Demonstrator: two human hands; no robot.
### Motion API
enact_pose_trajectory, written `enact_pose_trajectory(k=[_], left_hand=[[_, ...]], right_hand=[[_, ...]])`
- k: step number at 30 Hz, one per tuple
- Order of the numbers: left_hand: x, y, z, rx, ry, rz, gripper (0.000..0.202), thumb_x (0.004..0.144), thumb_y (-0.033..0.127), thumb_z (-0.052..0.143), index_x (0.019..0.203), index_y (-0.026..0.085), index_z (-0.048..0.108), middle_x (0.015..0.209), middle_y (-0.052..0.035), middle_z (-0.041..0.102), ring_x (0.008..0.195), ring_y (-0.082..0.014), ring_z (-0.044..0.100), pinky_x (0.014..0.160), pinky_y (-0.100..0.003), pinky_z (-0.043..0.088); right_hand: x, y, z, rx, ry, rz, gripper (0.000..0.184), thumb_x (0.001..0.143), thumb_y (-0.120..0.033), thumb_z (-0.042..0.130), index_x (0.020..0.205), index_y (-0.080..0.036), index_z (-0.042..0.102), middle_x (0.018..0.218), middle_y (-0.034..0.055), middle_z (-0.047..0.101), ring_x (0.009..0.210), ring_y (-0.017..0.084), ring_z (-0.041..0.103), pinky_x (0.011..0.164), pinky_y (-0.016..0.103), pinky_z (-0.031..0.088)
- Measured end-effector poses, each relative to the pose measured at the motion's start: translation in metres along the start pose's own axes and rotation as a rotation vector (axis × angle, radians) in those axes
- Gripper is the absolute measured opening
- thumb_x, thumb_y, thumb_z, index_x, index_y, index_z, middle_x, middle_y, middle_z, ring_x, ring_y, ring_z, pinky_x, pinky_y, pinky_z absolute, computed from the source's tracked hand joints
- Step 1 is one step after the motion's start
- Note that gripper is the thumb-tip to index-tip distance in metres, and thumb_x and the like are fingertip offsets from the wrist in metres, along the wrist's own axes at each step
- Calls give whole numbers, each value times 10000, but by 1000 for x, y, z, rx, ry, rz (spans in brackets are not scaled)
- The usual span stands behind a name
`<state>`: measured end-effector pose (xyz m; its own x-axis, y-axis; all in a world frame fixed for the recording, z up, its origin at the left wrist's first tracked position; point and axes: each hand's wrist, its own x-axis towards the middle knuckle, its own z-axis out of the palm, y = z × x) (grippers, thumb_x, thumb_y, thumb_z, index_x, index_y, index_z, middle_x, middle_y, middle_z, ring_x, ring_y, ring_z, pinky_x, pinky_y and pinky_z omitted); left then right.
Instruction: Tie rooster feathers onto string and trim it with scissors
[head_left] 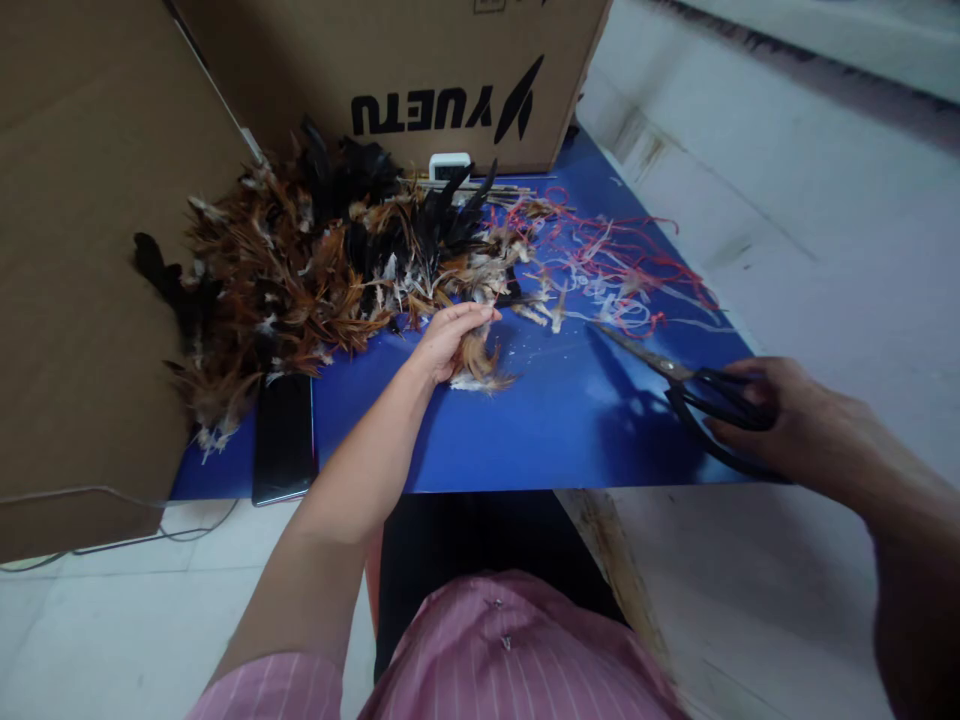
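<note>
one camera gives the single view: it sits on the person's head and faces forward and down. the pink striped shirt point(510, 650) lies nearest, at the bottom edge. the left hand point(448, 345) is near the middle, the right hand point(806, 415) toward the right side. the blue table point(510, 440) spreads across the centre, seen from above, and a cardboard box point(420, 55) stands beyond, cut off by the top edge.

Feather tuft point(478, 355) partly hidden by left hand point(450, 335), scissors point(670, 369) partly covered by right hand point(799, 415), smartphone point(284, 440) with far end under brown feathers point(300, 295), white display unit point(448, 160) illegible, YUETU carton point(442, 60) cropped at top
</note>
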<state>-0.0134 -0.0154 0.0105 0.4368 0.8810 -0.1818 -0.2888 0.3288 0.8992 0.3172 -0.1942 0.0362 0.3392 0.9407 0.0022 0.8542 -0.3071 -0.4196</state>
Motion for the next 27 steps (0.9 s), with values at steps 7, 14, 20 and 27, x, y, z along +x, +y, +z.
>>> enact_pose_trajectory(k=[7,14,20,27], left_hand=[[-2,-1,2,25,-38,29,95,772,224,700,718,146,691,584,29,579,485,-49,483,504,-187,371],[1,-4,-1,43,-11,141,68,754,231,701,737,166,700,670,22,637,608,-61,555,638,-183,428],[-1,1,-2,35,35,260,83,777,234,675,729,167,686,687,14,658,645,-75,574,688,-197,451],[3,1,-7,10,82,281,136,794,298,692,752,169,675,621,14,634,602,-84,571,664,-215,461]], right_hand=[[-49,-21,8,479,-278,52,619,677,-490,762,1256,-511,544,914,77,605,826,259,622,807,461,459],[-36,-80,29,769,-474,123,486,671,-454,790,1135,-452,643,685,-10,507,528,165,484,451,306,395],[7,-95,53,868,-528,-137,522,740,-442,757,1188,-323,516,731,-13,579,605,173,577,613,332,525],[53,-104,60,906,-639,-357,693,751,-581,731,1267,-263,395,754,-63,492,646,110,523,946,484,548]])
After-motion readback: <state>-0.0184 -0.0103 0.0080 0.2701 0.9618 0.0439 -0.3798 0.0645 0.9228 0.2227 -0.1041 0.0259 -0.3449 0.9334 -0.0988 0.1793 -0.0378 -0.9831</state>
